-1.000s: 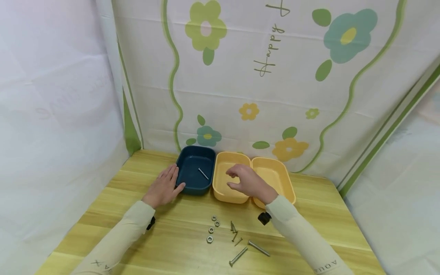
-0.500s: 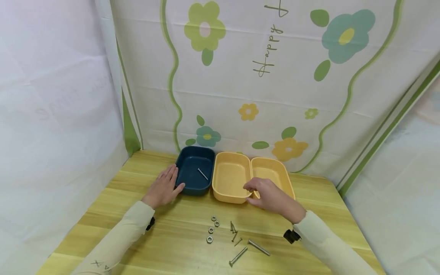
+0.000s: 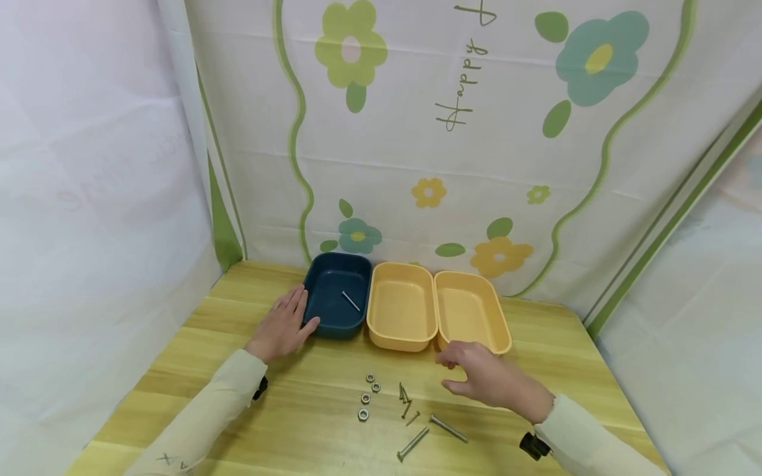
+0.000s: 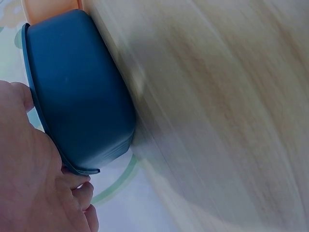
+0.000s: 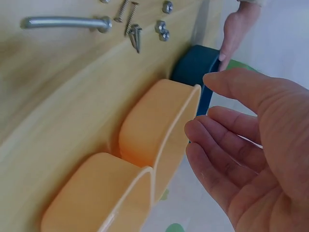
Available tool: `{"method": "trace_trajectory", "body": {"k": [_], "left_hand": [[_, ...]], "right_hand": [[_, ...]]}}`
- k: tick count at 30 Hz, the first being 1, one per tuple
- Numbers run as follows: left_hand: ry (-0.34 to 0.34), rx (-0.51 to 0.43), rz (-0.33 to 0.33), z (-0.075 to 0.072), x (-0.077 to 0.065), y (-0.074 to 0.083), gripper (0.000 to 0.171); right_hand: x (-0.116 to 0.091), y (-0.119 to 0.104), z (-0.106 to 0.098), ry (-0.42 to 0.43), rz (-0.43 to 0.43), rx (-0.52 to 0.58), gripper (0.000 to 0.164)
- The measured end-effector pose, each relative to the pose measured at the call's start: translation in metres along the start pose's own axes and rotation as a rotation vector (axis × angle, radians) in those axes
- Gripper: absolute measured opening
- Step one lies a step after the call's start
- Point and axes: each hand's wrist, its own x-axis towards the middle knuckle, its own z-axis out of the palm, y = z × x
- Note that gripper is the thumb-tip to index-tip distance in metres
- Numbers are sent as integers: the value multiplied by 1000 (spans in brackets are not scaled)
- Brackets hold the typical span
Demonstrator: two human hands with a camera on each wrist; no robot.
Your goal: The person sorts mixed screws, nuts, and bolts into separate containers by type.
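Observation:
My left hand (image 3: 280, 327) rests at the left side of a dark blue plastic tray (image 3: 329, 294), fingers along its wall and thumb at the front rim. The left wrist view shows the same thumb (image 4: 23, 94) against the tray's edge. Inside that tray lies one bolt (image 3: 350, 301). My right hand (image 3: 488, 378) hovers in front of the right yellow tray (image 3: 467, 307), fingers loosely bent and holding nothing. In the right wrist view, a gap shows between thumb and fingers. Another yellow tray (image 3: 401, 307) stands in the middle. Nothing lies in either yellow tray.
Several hex nuts (image 3: 366, 398) lie in a loose column on the wooden table (image 3: 309, 416). Beside them are several small screws (image 3: 407, 408). Two long bolts (image 3: 448, 428) lie nearer the front. A flowered cloth (image 3: 387, 152) hangs right behind the trays.
My right hand has drawn back from over the middle yellow tray, moving right and toward me past the right one. My left hand, the trays and the hardware stay as they were.

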Motion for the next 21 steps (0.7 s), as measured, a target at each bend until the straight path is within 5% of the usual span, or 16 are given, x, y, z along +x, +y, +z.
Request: {"method": "trace_trajectory", "body": {"k": [6,21], "left_hand": [[-13,9,-6,-1,1,-1,79],[-3,7,-5,0,-1,0,77]], "right_hand": [[-10,0,12,-27,-36,8,23],[-38,8,52,-112,24,115,22]]}}
